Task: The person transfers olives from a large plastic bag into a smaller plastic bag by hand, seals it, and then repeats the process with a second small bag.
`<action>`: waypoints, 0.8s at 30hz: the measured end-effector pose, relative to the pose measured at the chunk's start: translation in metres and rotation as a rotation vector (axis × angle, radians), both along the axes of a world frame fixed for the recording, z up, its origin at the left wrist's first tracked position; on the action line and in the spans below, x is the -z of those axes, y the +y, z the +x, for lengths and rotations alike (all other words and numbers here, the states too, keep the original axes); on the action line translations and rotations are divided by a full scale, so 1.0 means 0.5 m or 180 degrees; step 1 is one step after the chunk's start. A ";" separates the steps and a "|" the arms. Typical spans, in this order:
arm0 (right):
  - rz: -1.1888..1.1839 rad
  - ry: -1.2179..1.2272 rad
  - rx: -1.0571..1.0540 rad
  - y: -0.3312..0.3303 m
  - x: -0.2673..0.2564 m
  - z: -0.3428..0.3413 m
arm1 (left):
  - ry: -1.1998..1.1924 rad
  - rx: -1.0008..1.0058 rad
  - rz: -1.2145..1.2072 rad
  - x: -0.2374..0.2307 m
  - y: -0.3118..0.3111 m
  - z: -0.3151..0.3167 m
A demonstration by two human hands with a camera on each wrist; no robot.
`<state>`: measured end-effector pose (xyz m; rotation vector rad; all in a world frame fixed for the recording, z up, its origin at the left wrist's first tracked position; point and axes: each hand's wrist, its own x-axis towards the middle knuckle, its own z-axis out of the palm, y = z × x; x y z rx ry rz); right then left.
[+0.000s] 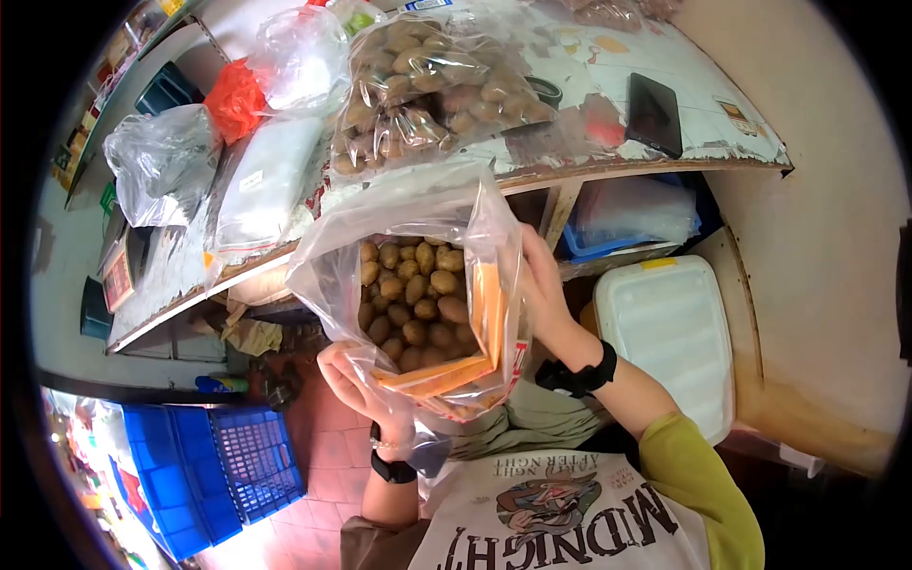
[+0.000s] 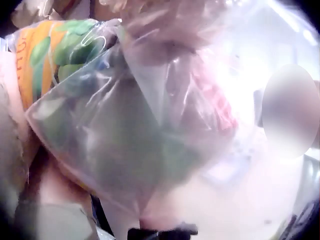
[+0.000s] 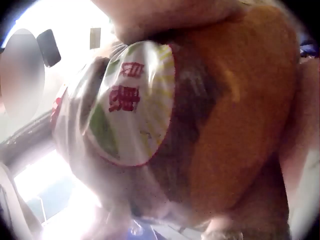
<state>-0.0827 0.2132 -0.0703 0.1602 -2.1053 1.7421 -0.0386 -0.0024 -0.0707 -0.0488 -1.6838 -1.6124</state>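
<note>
A clear plastic bag (image 1: 328, 223) with orange printed parts stands open-mouthed between my two hands in the head view. Small olive-brown oval fruits (image 1: 418, 285) fill its inside. My left hand (image 1: 356, 380) grips the bag's lower left side. On its right side my right hand (image 1: 543, 285) holds the bag, with some fingers hidden behind the plastic. In the left wrist view the bag's clear plastic (image 2: 125, 125) covers most of the hand. The right wrist view shows the bag's printed label (image 3: 135, 105) with red characters close up.
A large clear bag of brown oval fruits (image 1: 408, 76) lies on the worn white table (image 1: 570, 47). Flat plastic bags (image 1: 271, 180), a red bag (image 1: 235, 100) and a phone (image 1: 654, 114) are there too. Blue crates (image 1: 180, 465) stand lower left; a white-lidded box (image 1: 665, 332) stands right.
</note>
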 end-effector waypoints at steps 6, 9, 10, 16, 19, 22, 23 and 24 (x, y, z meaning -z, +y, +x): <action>-0.2338 -0.1033 -0.0455 0.041 0.111 -0.011 | -0.0194 0.0072 0.0324 -0.057 0.079 -0.008; -0.2746 -0.1141 -0.0785 0.064 0.116 0.000 | 0.0492 0.0083 -0.0046 -0.088 0.127 -0.006; -0.2876 -0.1294 -0.0903 0.064 0.117 0.008 | 0.0850 0.0337 -0.0249 -0.115 0.152 0.000; -0.5349 -0.2577 0.0204 0.027 -0.033 0.033 | 0.0622 0.0640 0.0055 -0.136 0.213 -0.032; -0.3718 -0.1845 -0.0153 0.036 0.113 0.017 | 0.0469 0.0733 0.0104 -0.156 0.220 -0.026; -0.3175 -0.0374 -0.0036 0.061 0.258 -0.021 | 0.0570 0.0654 -0.0019 -0.169 0.226 -0.023; -0.3125 -0.0436 -0.0004 0.067 0.270 -0.019 | 0.0662 0.0552 -0.0036 -0.167 0.226 -0.020; -0.3076 -0.0515 0.0032 0.064 0.240 -0.010 | 0.0653 0.0559 -0.0030 -0.164 0.215 -0.021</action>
